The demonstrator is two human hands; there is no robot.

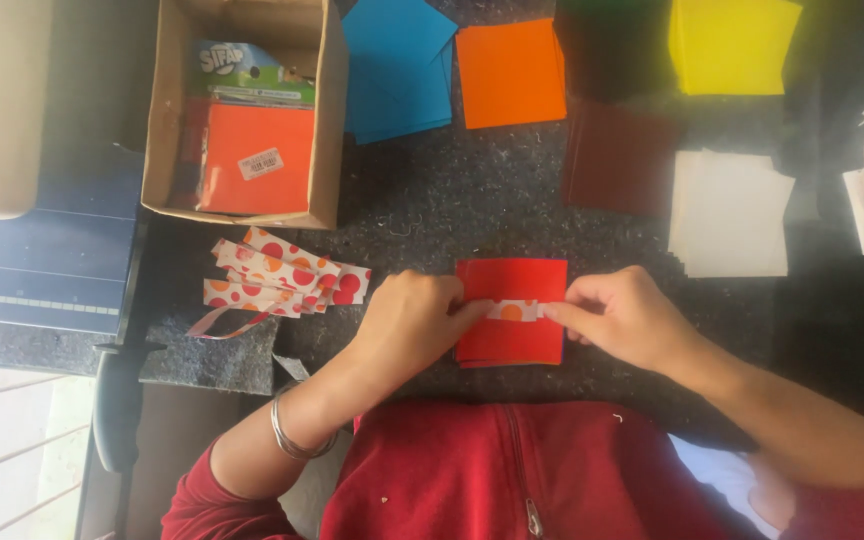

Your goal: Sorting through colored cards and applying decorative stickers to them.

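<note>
Now | left hand (414,318), right hand (620,316) pinch dotted strip (514,311) ends | over red paper (512,338)

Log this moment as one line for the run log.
left hand: pinching dotted paper strip | right hand: pinching strip's other end | strip across red paper stack | more dotted strips to the left

spotted paper strip (512,311) | white, orange dots | flat across red paper stack (512,340) | dark countertop
</note>
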